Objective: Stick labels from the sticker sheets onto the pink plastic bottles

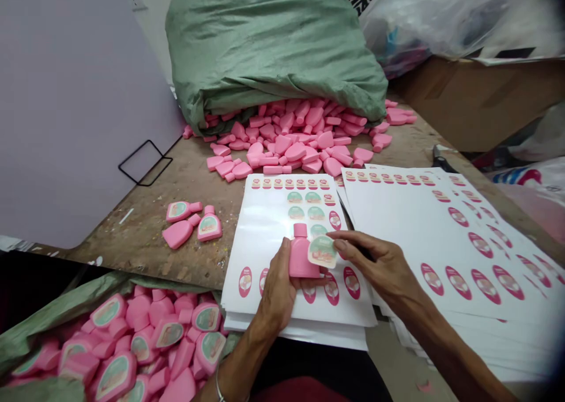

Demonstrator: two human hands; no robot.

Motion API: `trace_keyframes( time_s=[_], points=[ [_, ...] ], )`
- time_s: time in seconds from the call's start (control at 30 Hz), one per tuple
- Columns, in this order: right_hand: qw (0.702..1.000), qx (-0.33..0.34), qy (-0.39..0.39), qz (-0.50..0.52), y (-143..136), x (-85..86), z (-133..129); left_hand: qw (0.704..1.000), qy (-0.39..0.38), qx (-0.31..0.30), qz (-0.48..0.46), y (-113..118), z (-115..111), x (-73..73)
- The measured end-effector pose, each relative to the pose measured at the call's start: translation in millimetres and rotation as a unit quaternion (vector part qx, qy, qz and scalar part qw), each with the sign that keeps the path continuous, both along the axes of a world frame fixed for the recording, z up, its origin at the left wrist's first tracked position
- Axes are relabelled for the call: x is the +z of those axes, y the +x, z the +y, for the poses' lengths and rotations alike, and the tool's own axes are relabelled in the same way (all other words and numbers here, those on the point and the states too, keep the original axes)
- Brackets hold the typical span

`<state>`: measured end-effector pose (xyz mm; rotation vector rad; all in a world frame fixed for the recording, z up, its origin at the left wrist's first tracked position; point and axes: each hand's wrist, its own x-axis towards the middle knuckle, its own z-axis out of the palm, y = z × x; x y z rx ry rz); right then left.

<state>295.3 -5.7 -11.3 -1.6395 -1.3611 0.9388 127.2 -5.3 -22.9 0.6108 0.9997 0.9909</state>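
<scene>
Near the centre of the frame, the left hand (279,290) is clamped on a pink bottle (300,263), neck up, over the sheet (260,231). The right hand (379,263) pinches a green-and-cream label (322,252) between thumb and finger; it overlaps the bottle's right side, but whether they touch I cannot tell. Just right of the sheet lie more sheets (388,231), with a black object (442,159) at their top edge.

A green sack (273,43) fills the upper middle, a heap of pink bottles (295,149) at its mouth. Centre left, three bottles (209,228) lie on the table (145,225), near a black wire frame (145,162) by the pale panel (79,96). An open sack (39,314) at lower left holds many bottles, several labelled. A carton (477,96) stands at upper right.

The sheets carry pink ovals and small red-and-cream labels; their lettering is too small to read.
</scene>
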Motion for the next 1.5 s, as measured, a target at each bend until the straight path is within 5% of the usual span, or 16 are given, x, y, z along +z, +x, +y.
trace_keyframes(
  time_s=[0.17, 0.63, 0.97, 1.13, 1.33, 1.5],
  points=[
    [0.998, 0.056, 0.018, 0.018, -22, 0.6, -1, 0.996, -0.022, 0.003, -0.09, -1, 2, 0.9],
    [0.996, 0.055, 0.057, -0.033, -29, 2.4, -1, 0.995, -0.026, -0.009, -0.094, -8, 2, 6.4],
    [0.982, 0.048, 0.123, -0.134, -28, 0.8, 4, 0.989, 0.056, -0.103, -0.093, -23, 0, 12.3],
    [0.994, -0.015, 0.069, -0.087, -26, 5.9, 10, 0.983, 0.046, -0.125, -0.127, -25, -2, 14.7],
    [0.996, 0.062, -0.041, 0.045, -38, 2.9, 13, 0.972, 0.071, -0.191, -0.119, -22, -17, 19.9],
    [0.999, 0.027, -0.036, 0.001, -16, -5.3, 41, 0.986, 0.063, -0.155, -0.003, -58, -11, 21.3]
  ],
)
